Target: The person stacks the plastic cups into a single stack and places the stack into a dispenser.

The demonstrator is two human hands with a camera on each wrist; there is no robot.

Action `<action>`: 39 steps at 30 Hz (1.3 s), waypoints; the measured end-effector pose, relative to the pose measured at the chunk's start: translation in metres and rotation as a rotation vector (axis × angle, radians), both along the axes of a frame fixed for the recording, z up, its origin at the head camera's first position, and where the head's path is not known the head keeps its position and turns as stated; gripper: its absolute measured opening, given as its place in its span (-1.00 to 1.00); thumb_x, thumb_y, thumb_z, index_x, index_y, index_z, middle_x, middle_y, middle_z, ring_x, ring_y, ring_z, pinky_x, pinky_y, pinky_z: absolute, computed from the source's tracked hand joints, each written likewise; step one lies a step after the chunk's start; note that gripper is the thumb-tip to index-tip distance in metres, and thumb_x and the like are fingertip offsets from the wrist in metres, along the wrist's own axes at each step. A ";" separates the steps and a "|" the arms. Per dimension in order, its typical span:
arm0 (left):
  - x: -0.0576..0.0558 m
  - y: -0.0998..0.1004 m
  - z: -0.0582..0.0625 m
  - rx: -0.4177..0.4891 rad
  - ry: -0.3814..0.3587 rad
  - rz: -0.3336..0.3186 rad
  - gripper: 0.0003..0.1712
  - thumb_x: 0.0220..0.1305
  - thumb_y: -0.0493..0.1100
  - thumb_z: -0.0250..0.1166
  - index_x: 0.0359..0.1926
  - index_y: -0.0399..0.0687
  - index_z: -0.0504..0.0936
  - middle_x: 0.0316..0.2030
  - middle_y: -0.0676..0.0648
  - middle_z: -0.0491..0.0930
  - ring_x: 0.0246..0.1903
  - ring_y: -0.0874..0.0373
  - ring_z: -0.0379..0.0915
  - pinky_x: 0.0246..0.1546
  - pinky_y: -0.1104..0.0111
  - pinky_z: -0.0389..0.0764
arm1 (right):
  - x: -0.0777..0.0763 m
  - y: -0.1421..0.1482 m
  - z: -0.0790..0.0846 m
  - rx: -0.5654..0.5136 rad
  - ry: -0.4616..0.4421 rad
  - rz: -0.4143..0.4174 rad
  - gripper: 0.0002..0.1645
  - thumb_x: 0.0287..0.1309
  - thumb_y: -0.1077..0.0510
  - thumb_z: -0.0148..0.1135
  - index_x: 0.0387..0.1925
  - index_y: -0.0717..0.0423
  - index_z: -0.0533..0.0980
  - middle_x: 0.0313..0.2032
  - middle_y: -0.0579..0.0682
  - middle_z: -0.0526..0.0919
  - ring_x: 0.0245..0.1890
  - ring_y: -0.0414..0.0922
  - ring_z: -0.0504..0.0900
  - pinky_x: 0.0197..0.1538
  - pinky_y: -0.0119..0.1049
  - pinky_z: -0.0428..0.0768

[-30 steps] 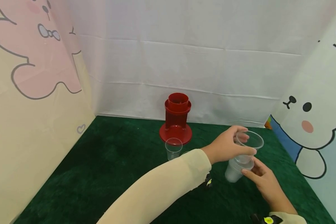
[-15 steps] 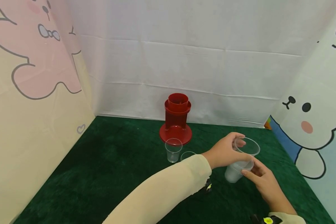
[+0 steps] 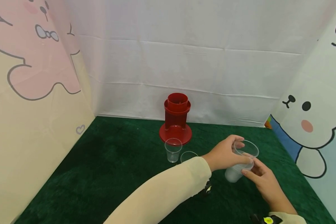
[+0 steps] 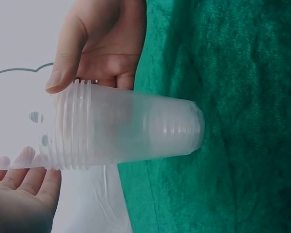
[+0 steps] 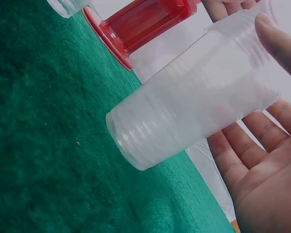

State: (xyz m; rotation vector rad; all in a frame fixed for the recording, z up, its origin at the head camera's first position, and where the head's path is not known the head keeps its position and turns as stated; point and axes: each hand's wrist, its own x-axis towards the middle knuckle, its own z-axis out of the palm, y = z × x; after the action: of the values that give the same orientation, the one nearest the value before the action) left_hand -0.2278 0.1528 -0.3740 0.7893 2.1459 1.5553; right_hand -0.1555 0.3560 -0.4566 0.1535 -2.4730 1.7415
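Note:
A stack of clear plastic cups (image 5: 184, 102) stands on the green cloth at the right, tilted slightly. My right hand (image 3: 261, 180) holds it near its rims, thumb on one side and fingers on the other. Over the top of the stack, my left hand (image 3: 229, 152) grips one clear plastic cup (image 3: 253, 152) by its side; its lower part sits in the stack's mouth. In the left wrist view the nested rims (image 4: 77, 126) lie between both hands, and the upper cup is mostly out of frame.
A red cup-shaped dispenser or stand (image 3: 177, 115) with a round base is at the back middle. One clear cup (image 3: 173, 154) stands before it. Another cup (image 3: 189, 154) is partly hidden by my left sleeve (image 3: 168, 186). White cloth (image 3: 184, 62) hangs behind.
My left hand has come down a little with its cup, lowering it into the stack. The right hand stays in place. More of the second standing cup shows beside the left sleeve.

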 end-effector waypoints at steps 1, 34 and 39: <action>0.000 0.000 -0.001 -0.006 0.001 0.003 -0.25 0.26 0.06 0.51 0.40 0.30 0.38 0.20 0.30 0.51 0.15 0.37 0.42 0.11 0.33 0.55 | 0.000 0.000 0.000 0.004 -0.002 -0.003 -0.25 0.49 0.21 0.19 0.58 0.19 0.16 0.25 -0.47 0.41 0.10 -0.48 0.53 -0.03 -0.49 0.61; 0.006 0.002 -0.026 -0.084 -0.023 0.019 -0.18 0.22 0.07 0.53 0.44 0.31 0.37 0.30 0.28 0.42 0.21 0.34 0.39 0.12 0.26 0.57 | 0.000 0.000 0.003 0.041 -0.030 -0.023 -0.22 0.50 0.12 0.20 0.57 0.23 0.12 0.27 -0.27 0.41 0.09 -0.54 0.48 -0.02 -0.51 0.59; 0.006 0.001 -0.027 -0.094 -0.022 0.032 -0.28 0.25 0.08 0.50 0.38 0.30 0.43 0.24 0.27 0.46 0.22 0.34 0.39 0.14 0.27 0.56 | 0.001 -0.001 0.003 0.059 -0.044 -0.038 -0.19 0.50 0.07 0.21 0.58 0.22 0.12 0.36 -0.01 0.38 0.10 -0.55 0.47 -0.01 -0.52 0.58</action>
State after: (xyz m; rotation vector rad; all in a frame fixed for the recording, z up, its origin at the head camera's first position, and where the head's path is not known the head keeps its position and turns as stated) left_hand -0.2222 0.1536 -0.4009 0.7071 2.2080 1.4597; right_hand -0.1549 0.3553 -0.4532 0.0729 -2.5419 1.6757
